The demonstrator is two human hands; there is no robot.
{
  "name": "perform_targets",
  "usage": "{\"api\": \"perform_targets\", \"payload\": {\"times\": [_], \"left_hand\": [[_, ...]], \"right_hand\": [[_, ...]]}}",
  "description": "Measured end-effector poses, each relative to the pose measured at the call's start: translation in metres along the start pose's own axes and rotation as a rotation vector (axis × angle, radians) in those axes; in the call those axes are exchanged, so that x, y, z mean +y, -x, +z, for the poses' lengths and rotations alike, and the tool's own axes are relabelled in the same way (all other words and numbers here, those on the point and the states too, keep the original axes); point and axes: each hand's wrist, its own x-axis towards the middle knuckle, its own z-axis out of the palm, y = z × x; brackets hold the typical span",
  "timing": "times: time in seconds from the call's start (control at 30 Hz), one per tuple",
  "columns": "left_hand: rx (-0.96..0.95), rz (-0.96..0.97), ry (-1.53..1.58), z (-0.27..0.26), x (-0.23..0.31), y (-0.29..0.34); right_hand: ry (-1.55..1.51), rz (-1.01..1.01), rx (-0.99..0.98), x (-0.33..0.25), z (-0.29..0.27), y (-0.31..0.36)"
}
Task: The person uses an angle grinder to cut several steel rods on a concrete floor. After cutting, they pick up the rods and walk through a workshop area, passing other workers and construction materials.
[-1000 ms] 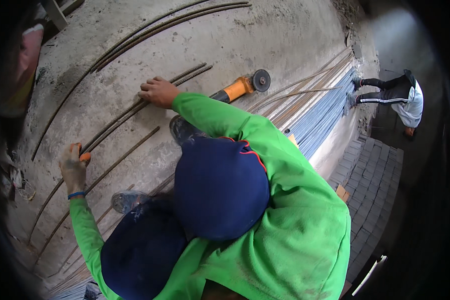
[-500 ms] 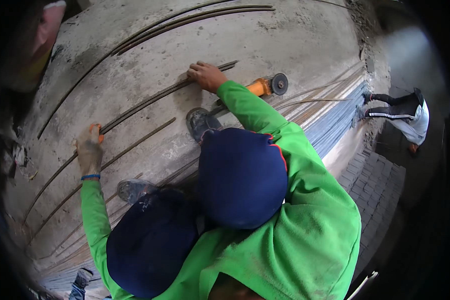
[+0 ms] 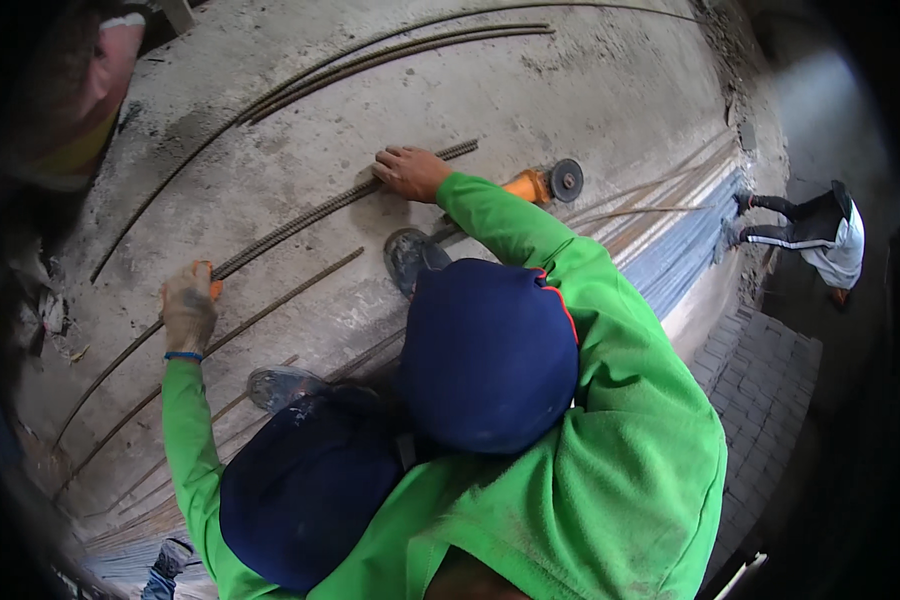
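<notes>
A bundle of ribbed steel rebars runs slantwise over the concrete floor between my hands. My left hand, in a dirty work glove, is closed round the bundle near its left end; something orange shows at its fingers, and I cannot tell if it is part of the glove. My bare right hand grips the rebars close to their far right ends, fingers curled over the top. Just right of that forearm lies an orange angle grinder with a dark disc, partly hidden by my green sleeve.
Longer rebars lie farther off, and a single rebar lies nearer my shoes. Stacked metal bars fill the right side. A bent-over person stands beyond them by grey paving blocks. Another person's clothing shows at upper left.
The whole view has shifted slightly, so the floor things sit a little lower and to the right. Both hands keep their hold on the rebars, with little other movement.
</notes>
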Motion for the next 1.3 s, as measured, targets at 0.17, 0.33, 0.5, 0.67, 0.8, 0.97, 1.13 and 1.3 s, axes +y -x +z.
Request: {"api": "perform_targets", "payload": {"times": [0.17, 0.33, 0.5, 0.67, 0.8, 0.97, 1.13, 1.3], "left_hand": [[0.055, 0.084, 0.042, 0.01, -0.028, -0.005], [-0.085, -0.093, 0.51, 0.027, -0.035, -0.028], [-0.221, -0.101, 0.203, 0.028, 0.022, -0.096], [-0.041, -0.019, -0.055, -0.004, 0.125, -0.172], [0.251, -0.024, 0.386, 0.007, 0.104, -0.14], [0.133, -0.166, 0.002, -0.002, 0.05, -0.073], [0.177, -0.192, 0.043, 0.002, 0.044, -0.089], [0.143, -0.211, 0.005, 0.02, 0.04, -0.088]], "right_hand": [[-0.02, -0.062, -0.275, 0.007, -0.01, -0.036], [-0.074, -0.043, -0.164, 0.043, -0.011, -0.023], [-0.066, -0.02, -0.229, 0.11, -0.022, 0.0], [0.085, 0.129, -0.402, 0.262, 0.003, 0.082], [0.308, 0.162, -0.487, 0.358, -0.018, 0.137], [0.468, 0.363, -0.417, 0.327, -0.027, 0.115], [0.418, 0.536, -0.503, 0.282, -0.045, 0.097], [-0.03, 0.364, -0.118, 0.181, -0.031, 0.038]]}}
